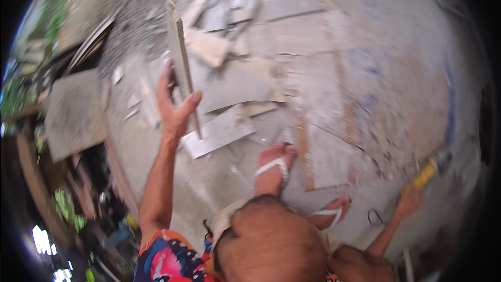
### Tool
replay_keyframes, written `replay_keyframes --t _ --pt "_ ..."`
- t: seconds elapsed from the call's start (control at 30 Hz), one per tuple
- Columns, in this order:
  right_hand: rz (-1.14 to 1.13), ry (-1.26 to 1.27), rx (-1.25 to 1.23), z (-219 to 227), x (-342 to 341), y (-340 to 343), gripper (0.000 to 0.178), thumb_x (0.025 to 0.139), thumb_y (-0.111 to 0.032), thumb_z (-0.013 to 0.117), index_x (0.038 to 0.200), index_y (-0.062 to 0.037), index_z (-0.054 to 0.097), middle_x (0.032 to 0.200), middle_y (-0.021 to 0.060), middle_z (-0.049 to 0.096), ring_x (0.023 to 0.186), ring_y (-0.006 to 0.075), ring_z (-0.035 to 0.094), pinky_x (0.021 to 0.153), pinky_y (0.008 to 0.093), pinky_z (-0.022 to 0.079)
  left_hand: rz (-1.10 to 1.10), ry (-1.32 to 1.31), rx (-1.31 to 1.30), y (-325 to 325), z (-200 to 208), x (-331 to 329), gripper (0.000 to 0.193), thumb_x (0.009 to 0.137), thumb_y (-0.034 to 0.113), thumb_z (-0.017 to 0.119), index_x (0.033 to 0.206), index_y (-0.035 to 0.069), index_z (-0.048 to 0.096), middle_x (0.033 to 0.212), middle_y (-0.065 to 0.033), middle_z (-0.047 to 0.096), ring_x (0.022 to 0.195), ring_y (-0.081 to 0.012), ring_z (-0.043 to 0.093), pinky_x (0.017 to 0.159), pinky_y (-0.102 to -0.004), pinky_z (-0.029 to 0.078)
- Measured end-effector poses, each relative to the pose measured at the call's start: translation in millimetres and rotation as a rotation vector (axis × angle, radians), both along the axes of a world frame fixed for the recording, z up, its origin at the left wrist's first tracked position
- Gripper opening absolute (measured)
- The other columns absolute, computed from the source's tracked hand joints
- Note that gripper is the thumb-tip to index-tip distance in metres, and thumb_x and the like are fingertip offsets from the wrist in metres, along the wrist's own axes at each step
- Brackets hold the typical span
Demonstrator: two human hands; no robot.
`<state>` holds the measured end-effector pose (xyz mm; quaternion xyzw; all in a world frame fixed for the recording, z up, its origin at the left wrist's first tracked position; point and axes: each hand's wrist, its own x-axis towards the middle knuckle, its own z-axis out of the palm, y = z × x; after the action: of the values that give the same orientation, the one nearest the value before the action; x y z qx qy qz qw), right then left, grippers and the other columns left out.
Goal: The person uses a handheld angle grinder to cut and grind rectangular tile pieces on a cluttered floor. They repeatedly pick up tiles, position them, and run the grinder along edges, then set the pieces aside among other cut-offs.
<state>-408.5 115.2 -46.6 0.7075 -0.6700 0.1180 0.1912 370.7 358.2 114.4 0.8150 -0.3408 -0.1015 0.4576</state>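
My left hand (173,107) is closed around the lower part of a tile piece (180,47), thumb on one side and fingers on the other. The piece stands nearly upright, with its rough broken edge showing. Far out to the right, my right hand (411,204) grips a yellow angle grinder (424,175) with a dark head, low over the floor. It is blurred, and its disc cannot be made out. A thin black cord (374,217) curls beside that hand.
Broken and cut tiles (237,86) lie heaped ahead of my feet. To their right is a dusty, stained board (318,120). A square grey slab (75,112) leans at the left among wooden pieces and clutter. Gravel (138,34) covers the far left. My sandalled foot (271,169) is close to the tiles.
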Motion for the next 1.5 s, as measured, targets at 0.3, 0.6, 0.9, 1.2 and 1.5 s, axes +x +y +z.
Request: replay_keyframes --t 0.3,0.6,0.9,1.2,1.5 --pt "-0.356 0.001 0.106 9 72 -48 0.055 0.097 -0.047 0.062 0.109 0.0059 0.060 0.102 0.0277 0.061 0.099 0.0451 0.058 0.088 0.0558 0.046 -0.720 -0.390 0.363 -201 -49 -157 0.127 0.053 0.056 0.090 0.154 -0.001 0.039 0.135 -0.0265 0.049 0.127 -0.0422 0.046 0.109 -0.0505 0.041" --pt "-0.387 -0.082 0.131 7 89 -41 0.057 0.097 -0.050 0.061 0.113 0.0040 0.053 0.107 0.0260 0.060 0.104 0.0440 0.058 0.086 0.0542 0.048 -0.814 -0.474 0.290 -326 -85 -225 0.122 0.056 0.054 0.089 0.150 -0.006 0.040 0.136 -0.0270 0.050 0.124 -0.0412 0.046 0.108 -0.0491 0.042" --pt "-0.429 -0.116 0.154 9 89 -41 0.065 0.096 -0.053 0.062 0.126 0.0042 0.052 0.110 0.0236 0.060 0.106 0.0415 0.058 0.087 0.0521 0.050 -0.853 -0.430 0.242 -358 -91 -247 0.123 0.055 0.050 0.092 0.155 0.002 0.037 0.140 -0.0250 0.050 0.130 -0.0419 0.043 0.113 -0.0501 0.040" --pt "-0.431 -0.146 0.096 16 92 -37 0.063 0.094 -0.049 0.066 0.126 0.0028 0.052 0.109 0.0223 0.059 0.105 0.0396 0.058 0.084 0.0506 0.050 -1.107 -0.543 0.107 -386 -85 -277 0.123 0.055 0.048 0.094 0.156 0.005 0.036 0.150 -0.0234 0.046 0.137 -0.0457 0.041 0.117 -0.0539 0.035" --pt "-0.456 -0.307 0.124 25 112 -45 0.064 0.088 -0.046 0.073 0.127 0.0015 0.051 0.111 0.0209 0.058 0.107 0.0383 0.058 0.091 0.0503 0.048 -1.171 -0.660 0.133 -373 -80 -233 0.122 0.066 0.051 0.091 0.159 0.004 0.027 0.156 -0.0296 0.035 0.143 -0.0486 0.035 0.117 -0.0549 0.034"
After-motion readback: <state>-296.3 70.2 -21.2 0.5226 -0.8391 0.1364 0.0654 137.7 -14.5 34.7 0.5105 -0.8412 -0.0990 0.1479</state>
